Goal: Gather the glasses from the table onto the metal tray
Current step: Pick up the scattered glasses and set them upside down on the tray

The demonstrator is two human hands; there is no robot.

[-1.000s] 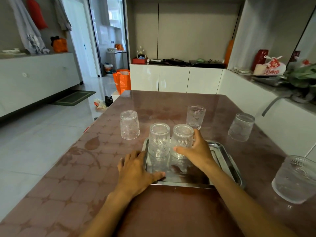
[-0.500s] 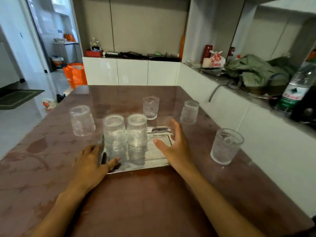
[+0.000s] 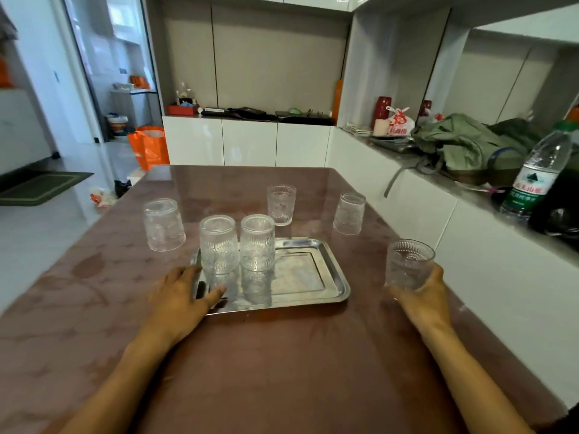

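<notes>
A metal tray [image 3: 308, 270] lies on the brown table [image 3: 282, 355] with two upside-down ribbed glasses, one [image 3: 218, 244] on its left and one [image 3: 257, 242] beside it. My left hand [image 3: 178, 300] rests flat on the tray's near left corner, fingers apart. My right hand [image 3: 423, 300] wraps around the base of an upright glass [image 3: 407, 263] to the right of the tray. Three more glasses stand on the table: an inverted one [image 3: 163, 225] at the left, an upright one [image 3: 281, 204] behind the tray, and an inverted one [image 3: 349, 213] at the far right.
A white counter [image 3: 470, 220] runs along the table's right side, carrying a water bottle [image 3: 537, 170], green cloth [image 3: 460, 145] and a red-and-white bag [image 3: 399, 122]. An orange bag [image 3: 149, 147] stands on the floor beyond the table's far left.
My right hand left the tray, moved right and closed around the upright glass beside the tray. The view turned right. My left hand stayed on the tray's corner.
</notes>
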